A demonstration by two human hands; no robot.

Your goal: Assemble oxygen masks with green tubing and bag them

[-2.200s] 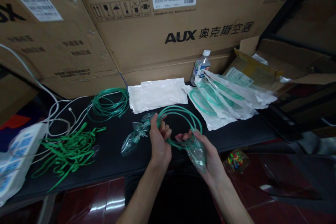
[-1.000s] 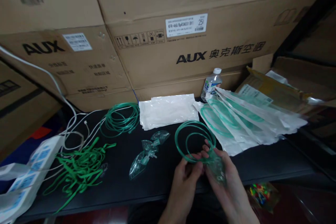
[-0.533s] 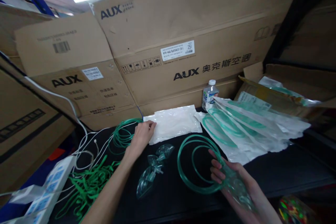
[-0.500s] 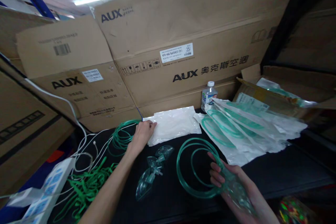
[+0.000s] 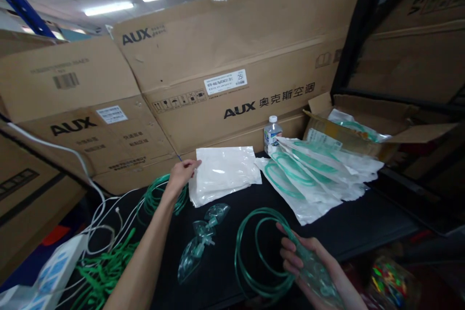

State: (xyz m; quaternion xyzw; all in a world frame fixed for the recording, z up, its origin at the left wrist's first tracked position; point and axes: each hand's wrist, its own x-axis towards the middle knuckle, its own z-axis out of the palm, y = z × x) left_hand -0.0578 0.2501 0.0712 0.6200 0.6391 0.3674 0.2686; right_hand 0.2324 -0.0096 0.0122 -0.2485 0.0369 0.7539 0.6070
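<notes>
My left hand [image 5: 183, 174] is closed in a pinch on the left edge of the top white plastic bag [image 5: 227, 167], which lies on a small stack of bags. In my right hand [image 5: 308, 261] is a clear green oxygen mask [image 5: 316, 271], its green tubing [image 5: 241, 247] hanging in loose coils to the left of the fingers. Between the hands, several clear green masks [image 5: 199, 240] lie in a row on the black table. A coil of green tubing [image 5: 150, 198] is beneath and left of my left wrist.
White pouches with green tubing [image 5: 305, 169] fan out at the right, near a bottle [image 5: 272, 133] and an opened carton [image 5: 323, 133]. Green elastic straps [image 5: 105, 271], white cables and a power strip [image 5: 54, 269] lie at left. Large cardboard [image 5: 225, 58] stands behind.
My left hand has shifted towards the stack's upper left, and the top bag looks spread out more. My right hand still holds the oxygen mask. The whole view has turned slightly right.
</notes>
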